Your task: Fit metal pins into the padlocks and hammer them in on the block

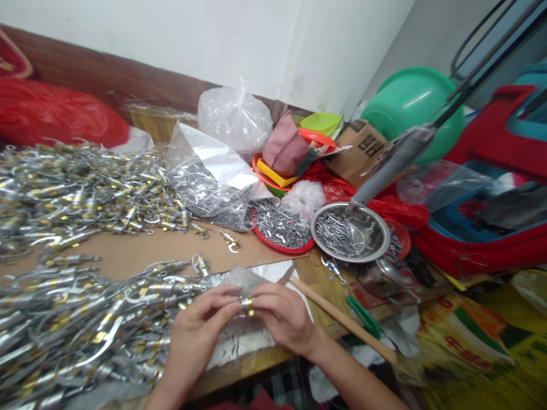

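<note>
I have the left hand (194, 333) pinching one end of a small metal part (247, 306) between thumb and fingers, while my right hand (288, 319) pinches the other end, by its brass-coloured band. The part sits between the two hands, nearer my camera than the steel bowl (376, 242) and to its left, over the edge area of the counter (316, 282). Loose pins (335, 234) lie in the bowl. Just left of the bowl I see a red tray (282, 249) of small metal pieces (284, 226), and farther left a clear bag (203, 196) holding more. Two heaps, an upper heap (98, 193) and a lower heap (85, 324), of silver-and-brass parts spread well to the bowl's left. Nearer me than the bowl, a wooden handle (350, 326) runs diagonally beside my right hand. A green basin (410, 108) stands beyond the bowl.
</note>
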